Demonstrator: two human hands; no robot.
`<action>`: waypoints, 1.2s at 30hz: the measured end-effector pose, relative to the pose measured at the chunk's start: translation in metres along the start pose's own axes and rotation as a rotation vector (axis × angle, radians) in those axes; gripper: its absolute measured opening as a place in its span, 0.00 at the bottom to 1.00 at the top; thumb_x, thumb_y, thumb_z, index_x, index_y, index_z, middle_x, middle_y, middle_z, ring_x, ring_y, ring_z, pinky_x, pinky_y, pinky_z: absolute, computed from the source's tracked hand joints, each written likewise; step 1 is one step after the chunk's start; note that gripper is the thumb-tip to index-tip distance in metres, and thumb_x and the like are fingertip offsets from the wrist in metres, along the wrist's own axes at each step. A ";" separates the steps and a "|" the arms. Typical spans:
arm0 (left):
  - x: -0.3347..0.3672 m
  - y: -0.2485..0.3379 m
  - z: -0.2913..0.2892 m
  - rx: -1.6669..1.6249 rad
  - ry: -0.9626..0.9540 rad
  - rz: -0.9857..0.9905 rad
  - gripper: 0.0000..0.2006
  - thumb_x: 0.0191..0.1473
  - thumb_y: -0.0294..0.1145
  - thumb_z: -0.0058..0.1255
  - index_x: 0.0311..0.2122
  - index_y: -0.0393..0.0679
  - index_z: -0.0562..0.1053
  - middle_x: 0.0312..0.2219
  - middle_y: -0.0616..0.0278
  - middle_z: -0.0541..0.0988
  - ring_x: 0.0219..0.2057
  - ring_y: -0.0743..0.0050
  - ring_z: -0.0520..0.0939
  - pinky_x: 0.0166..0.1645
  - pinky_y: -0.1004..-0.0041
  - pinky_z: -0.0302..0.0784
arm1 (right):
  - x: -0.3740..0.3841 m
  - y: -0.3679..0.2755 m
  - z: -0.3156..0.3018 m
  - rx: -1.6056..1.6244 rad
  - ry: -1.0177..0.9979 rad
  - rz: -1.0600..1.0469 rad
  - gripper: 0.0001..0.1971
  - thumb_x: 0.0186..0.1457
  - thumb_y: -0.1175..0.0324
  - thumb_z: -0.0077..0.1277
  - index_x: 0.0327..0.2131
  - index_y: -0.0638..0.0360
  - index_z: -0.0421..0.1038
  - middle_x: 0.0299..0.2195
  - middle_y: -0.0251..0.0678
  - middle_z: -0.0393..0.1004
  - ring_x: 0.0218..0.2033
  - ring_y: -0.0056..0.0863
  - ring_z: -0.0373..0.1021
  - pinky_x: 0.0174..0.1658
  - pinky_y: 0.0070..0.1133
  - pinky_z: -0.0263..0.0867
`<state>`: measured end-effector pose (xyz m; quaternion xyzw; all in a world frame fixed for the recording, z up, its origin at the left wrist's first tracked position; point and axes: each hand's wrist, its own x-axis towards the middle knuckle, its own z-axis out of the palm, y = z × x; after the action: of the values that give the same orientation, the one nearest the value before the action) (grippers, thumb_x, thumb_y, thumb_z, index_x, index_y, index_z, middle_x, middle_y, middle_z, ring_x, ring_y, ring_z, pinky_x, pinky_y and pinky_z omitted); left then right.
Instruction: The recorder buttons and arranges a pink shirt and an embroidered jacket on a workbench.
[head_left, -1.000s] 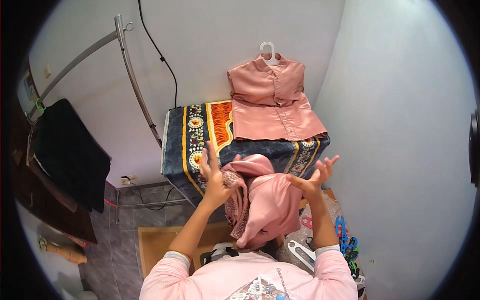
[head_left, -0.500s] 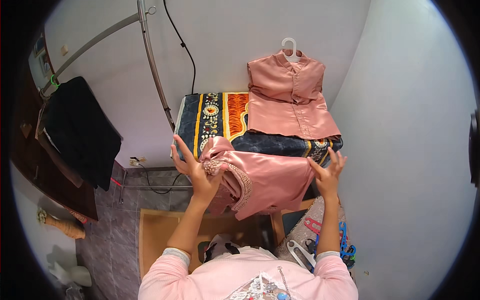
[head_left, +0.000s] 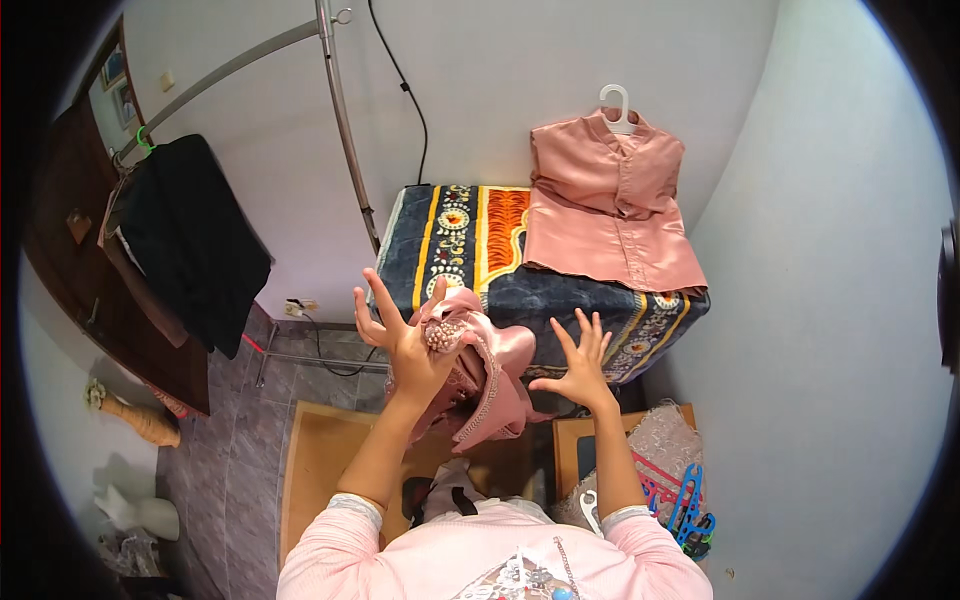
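A pink satin garment with beaded trim (head_left: 512,385) hangs bunched from my left hand (head_left: 415,362). Thumb and a finger pinch it at a beaded part, while the other fingers stick up, spread. Just right of the cloth is my right hand (head_left: 580,375), open with its fingers apart and nothing in it. Beyond both hands, a matching pink satin button-front shirt (head_left: 610,235) lies on a table covered by a dark patterned blanket (head_left: 550,300). The white hook of its hanger (head_left: 614,105) shows above the collar.
Left of the table stands a metal clothes rack (head_left: 345,135) with dark clothes (head_left: 195,245) hanging on it. Blue and pink plastic hangers (head_left: 686,500) lie on lace-like cloth at my right. A cable (head_left: 403,87) runs down the wall. A wooden door (head_left: 70,200) is far left.
My right hand has let go of the garment's right side and moved left with its fingers spread. The stretched satin has dropped into a bunch below my left hand. The view has shifted slightly.
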<state>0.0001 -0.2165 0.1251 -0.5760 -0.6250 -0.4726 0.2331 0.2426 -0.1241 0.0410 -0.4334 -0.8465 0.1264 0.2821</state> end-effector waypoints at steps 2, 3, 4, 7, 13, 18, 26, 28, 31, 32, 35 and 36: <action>0.001 -0.003 -0.002 -0.026 0.010 -0.018 0.32 0.48 0.66 0.43 0.49 0.52 0.74 0.63 0.42 0.36 0.61 0.36 0.36 0.60 0.45 0.35 | 0.009 -0.004 0.010 -0.027 -0.082 -0.062 0.53 0.23 0.36 0.63 0.59 0.37 0.57 0.63 0.47 0.35 0.65 0.52 0.26 0.60 0.54 0.21; 0.002 -0.004 -0.005 -0.007 0.018 -0.017 0.32 0.48 0.66 0.44 0.49 0.51 0.74 0.63 0.42 0.36 0.61 0.36 0.36 0.60 0.46 0.35 | 0.014 -0.004 0.018 -0.072 -0.102 -0.106 0.52 0.25 0.37 0.64 0.59 0.37 0.57 0.63 0.48 0.35 0.65 0.53 0.26 0.60 0.54 0.21; 0.001 -0.007 -0.004 -0.027 0.019 -0.032 0.33 0.47 0.67 0.44 0.49 0.51 0.74 0.63 0.41 0.36 0.61 0.36 0.36 0.60 0.46 0.35 | 0.021 -0.006 0.024 -0.027 -0.124 -0.119 0.51 0.26 0.37 0.64 0.59 0.37 0.57 0.63 0.49 0.35 0.65 0.53 0.25 0.60 0.54 0.21; 0.004 -0.014 -0.004 -0.084 0.025 0.000 0.35 0.46 0.69 0.42 0.48 0.50 0.75 0.63 0.42 0.35 0.61 0.36 0.35 0.60 0.46 0.36 | 0.041 -0.012 0.032 0.107 -0.170 -0.169 0.60 0.22 0.39 0.66 0.63 0.38 0.47 0.64 0.48 0.33 0.65 0.52 0.23 0.61 0.51 0.22; 0.022 -0.025 -0.012 -0.160 0.005 -0.006 0.36 0.47 0.70 0.40 0.46 0.48 0.76 0.63 0.39 0.31 0.61 0.37 0.35 0.60 0.48 0.39 | 0.080 -0.027 0.028 0.095 -0.389 -0.377 0.31 0.27 0.57 0.67 0.44 0.39 0.73 0.62 0.45 0.41 0.64 0.54 0.27 0.61 0.51 0.24; 0.032 -0.050 -0.022 -0.089 0.012 0.010 0.32 0.49 0.68 0.39 0.45 0.51 0.77 0.63 0.37 0.36 0.61 0.33 0.39 0.60 0.45 0.38 | 0.085 -0.020 0.003 0.170 -0.155 -0.399 0.10 0.32 0.72 0.56 0.25 0.49 0.78 0.56 0.37 0.56 0.63 0.49 0.40 0.62 0.50 0.26; 0.044 -0.078 0.012 -0.054 -0.045 -0.005 0.38 0.47 0.74 0.32 0.49 0.53 0.74 0.63 0.42 0.38 0.61 0.34 0.39 0.59 0.43 0.31 | 0.116 -0.040 -0.056 -0.185 0.445 -0.232 0.04 0.28 0.68 0.59 0.16 0.48 0.76 0.51 0.28 0.64 0.62 0.43 0.43 0.58 0.56 0.18; 0.044 -0.079 0.024 -0.024 -0.097 0.043 0.39 0.45 0.75 0.35 0.51 0.54 0.73 0.63 0.41 0.39 0.61 0.34 0.40 0.58 0.41 0.32 | 0.125 -0.038 -0.054 -0.304 0.574 -0.181 0.05 0.28 0.68 0.59 0.17 0.47 0.76 0.51 0.25 0.64 0.62 0.43 0.42 0.58 0.56 0.17; 0.028 -0.089 0.053 0.003 -0.158 0.178 0.43 0.37 0.78 0.41 0.48 0.52 0.74 0.64 0.44 0.40 0.61 0.36 0.40 0.57 0.39 0.32 | 0.133 -0.038 -0.052 -0.350 0.649 -0.115 0.08 0.28 0.69 0.60 0.21 0.46 0.79 0.53 0.24 0.63 0.62 0.43 0.43 0.59 0.55 0.17; 0.022 -0.088 0.058 -0.028 -0.201 0.223 0.44 0.34 0.78 0.43 0.48 0.51 0.75 0.64 0.44 0.40 0.61 0.37 0.39 0.58 0.40 0.31 | 0.135 -0.038 -0.052 -0.362 0.671 -0.120 0.09 0.28 0.69 0.60 0.22 0.45 0.80 0.53 0.24 0.63 0.61 0.44 0.43 0.59 0.54 0.16; -0.005 -0.107 0.086 -0.124 -0.378 0.494 0.51 0.24 0.81 0.45 0.57 0.66 0.65 0.63 0.45 0.41 0.61 0.38 0.38 0.60 0.44 0.26 | 0.142 -0.034 -0.051 -0.413 0.676 -0.112 0.09 0.29 0.68 0.59 0.23 0.44 0.80 0.54 0.24 0.63 0.62 0.45 0.42 0.58 0.55 0.15; -0.013 -0.113 0.090 -0.099 -0.444 0.551 0.53 0.22 0.81 0.46 0.59 0.65 0.62 0.63 0.48 0.43 0.62 0.43 0.39 0.61 0.47 0.27 | 0.144 -0.036 -0.051 -0.422 0.686 -0.112 0.09 0.30 0.67 0.59 0.23 0.43 0.80 0.54 0.24 0.63 0.62 0.45 0.42 0.58 0.56 0.14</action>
<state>-0.0802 -0.1332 0.0375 -0.8220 -0.4581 -0.2852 0.1822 0.1821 -0.0311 0.1518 -0.4520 -0.7331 -0.2177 0.4592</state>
